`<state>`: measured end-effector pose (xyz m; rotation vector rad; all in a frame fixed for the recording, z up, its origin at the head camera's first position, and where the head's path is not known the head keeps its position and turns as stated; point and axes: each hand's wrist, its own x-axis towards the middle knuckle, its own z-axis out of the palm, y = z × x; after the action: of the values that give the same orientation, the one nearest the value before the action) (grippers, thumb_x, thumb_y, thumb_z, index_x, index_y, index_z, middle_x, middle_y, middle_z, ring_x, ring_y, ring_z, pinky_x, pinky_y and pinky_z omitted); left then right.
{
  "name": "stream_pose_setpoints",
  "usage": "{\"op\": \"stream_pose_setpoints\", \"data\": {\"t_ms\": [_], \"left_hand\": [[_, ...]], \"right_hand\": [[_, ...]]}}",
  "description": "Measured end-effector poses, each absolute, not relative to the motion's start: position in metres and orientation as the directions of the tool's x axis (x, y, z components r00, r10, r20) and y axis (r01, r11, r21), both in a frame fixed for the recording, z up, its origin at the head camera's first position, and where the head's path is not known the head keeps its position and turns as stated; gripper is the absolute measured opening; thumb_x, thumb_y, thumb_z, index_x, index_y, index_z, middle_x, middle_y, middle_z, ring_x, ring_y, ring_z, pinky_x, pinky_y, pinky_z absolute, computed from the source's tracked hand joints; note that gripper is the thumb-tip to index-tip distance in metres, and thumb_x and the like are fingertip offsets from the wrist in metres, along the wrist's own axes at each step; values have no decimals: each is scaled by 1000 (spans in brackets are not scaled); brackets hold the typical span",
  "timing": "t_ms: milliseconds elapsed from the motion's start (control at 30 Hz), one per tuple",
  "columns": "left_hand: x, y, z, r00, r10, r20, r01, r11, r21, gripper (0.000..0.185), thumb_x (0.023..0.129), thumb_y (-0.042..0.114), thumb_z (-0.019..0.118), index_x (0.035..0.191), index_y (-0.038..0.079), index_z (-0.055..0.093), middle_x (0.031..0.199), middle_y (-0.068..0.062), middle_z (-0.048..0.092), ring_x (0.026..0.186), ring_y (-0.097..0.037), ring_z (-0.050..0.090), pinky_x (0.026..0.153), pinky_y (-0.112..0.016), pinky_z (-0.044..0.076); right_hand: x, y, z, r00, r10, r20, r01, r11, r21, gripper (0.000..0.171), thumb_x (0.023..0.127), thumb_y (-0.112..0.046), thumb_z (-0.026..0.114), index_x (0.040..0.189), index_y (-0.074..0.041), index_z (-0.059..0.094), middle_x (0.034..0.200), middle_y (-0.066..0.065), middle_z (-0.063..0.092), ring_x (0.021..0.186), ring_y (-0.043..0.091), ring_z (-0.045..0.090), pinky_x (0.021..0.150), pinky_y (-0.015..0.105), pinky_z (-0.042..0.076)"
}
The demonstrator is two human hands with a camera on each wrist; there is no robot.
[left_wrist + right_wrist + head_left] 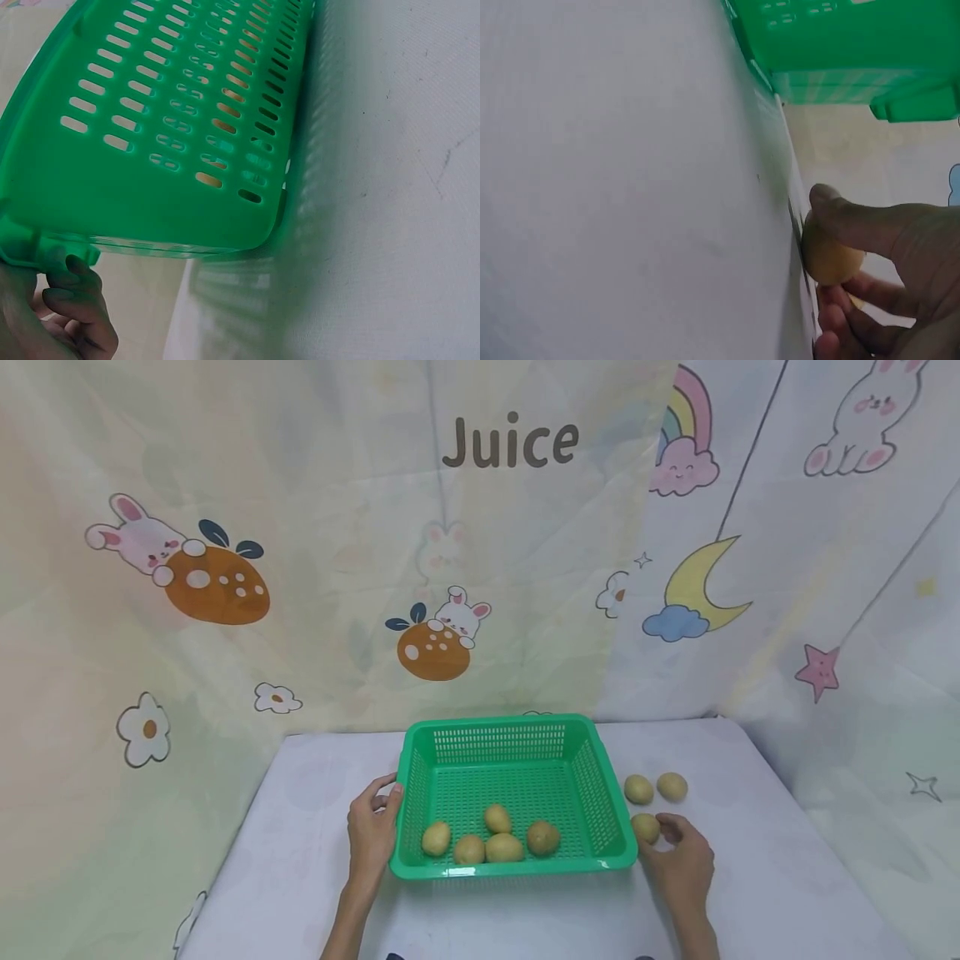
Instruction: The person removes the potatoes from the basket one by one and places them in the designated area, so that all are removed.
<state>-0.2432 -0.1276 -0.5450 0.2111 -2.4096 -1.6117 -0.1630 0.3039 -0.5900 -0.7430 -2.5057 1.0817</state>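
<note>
A green plastic basket with slotted walls stands on the table, with several potatoes lying along its near side. My left hand grips the basket's left rim, and in the left wrist view its fingers curl under the lip at the corner. To the right of the basket, my right hand pinches a potato between thumb and fingers. That potato sits low at the tabletop, close beside the basket's right wall. Just beyond it lie two loose potatoes.
A white cloth covers the table. Behind the table hangs a pale curtain printed with rabbits, fruit, a moon and the word Juice. The basket's far rim comes near the table's back edge.
</note>
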Motion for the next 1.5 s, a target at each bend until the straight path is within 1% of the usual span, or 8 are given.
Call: {"op": "stream_pose_setpoints", "data": {"t_ms": [233, 400, 667, 900, 1033, 1267, 1367, 1500], "left_hand": [[-242, -128, -544, -963, -249, 102, -1, 380, 925, 34, 112, 22, 63, 140, 7, 71, 88, -17, 79, 67, -15, 75, 62, -24, 56], [-242, -128, -544, -963, -247, 105, 3, 383, 924, 34, 112, 22, 63, 140, 6, 71, 87, -16, 79, 67, -15, 75, 62, -23, 56], [-242, -129, -545, -963, -247, 109, 6, 382, 924, 33, 112, 22, 64, 140, 7, 72, 86, -15, 78, 66, -15, 74, 62, -23, 55], [-242, -129, -546, -962, -245, 119, 20, 374, 927, 33, 112, 23, 64, 139, 7, 72, 85, -15, 78, 65, -15, 74, 62, -24, 55], [-242, -129, -546, -963, -243, 117, 18, 374, 927, 34, 112, 24, 64, 140, 7, 72, 85, -14, 78, 65, -15, 73, 62, -24, 54], [-244, -129, -545, -963, -241, 121, 23, 375, 927, 34, 112, 24, 63, 140, 7, 72, 85, -14, 78, 66, -15, 73, 62, -24, 55], [-243, -129, -546, -963, -243, 120, 22, 374, 927, 33, 112, 24, 63, 140, 7, 72, 87, -15, 79, 67, -15, 74, 63, -24, 55], [-242, -128, -545, -964, -242, 113, 16, 371, 928, 33, 112, 23, 63, 140, 7, 71, 87, -15, 79, 67, -15, 74, 63, -25, 55]], "right_hand": [[-165, 294, -587, -761, 638, 117, 382, 587, -714, 53, 85, -16, 89, 124, 9, 63, 117, 36, 72, 109, 50, 63, 91, 62, 50], [-168, 288, -582, -748, 660, 69, 434, 566, -701, 53, 87, -15, 87, 125, 11, 61, 115, 36, 68, 107, 48, 55, 85, 56, 48], [-168, 290, -580, -776, 628, 53, 423, 581, -696, 55, 87, -13, 87, 127, 14, 59, 119, 40, 69, 109, 51, 57, 88, 59, 48], [-162, 295, -572, -800, 599, -26, 446, 565, -694, 71, 90, -21, 87, 140, 16, 54, 130, 43, 65, 122, 60, 55, 101, 71, 47], [-156, 298, -561, -798, 602, -13, 449, 580, -680, 74, 93, -21, 85, 145, 18, 51, 135, 44, 62, 126, 63, 53, 105, 74, 45], [-148, 290, -526, -764, 622, 171, 327, 603, -728, 68, 95, -21, 86, 145, 13, 56, 135, 39, 66, 126, 55, 57, 106, 69, 44], [-144, 277, -506, -781, 592, 202, 268, 609, -746, 71, 91, -23, 91, 146, 8, 59, 135, 33, 69, 126, 50, 61, 103, 65, 47], [-141, 251, -484, -822, 517, 237, 184, 636, -749, 69, 85, -25, 96, 140, 3, 67, 128, 25, 77, 119, 43, 69, 94, 53, 53]]}}
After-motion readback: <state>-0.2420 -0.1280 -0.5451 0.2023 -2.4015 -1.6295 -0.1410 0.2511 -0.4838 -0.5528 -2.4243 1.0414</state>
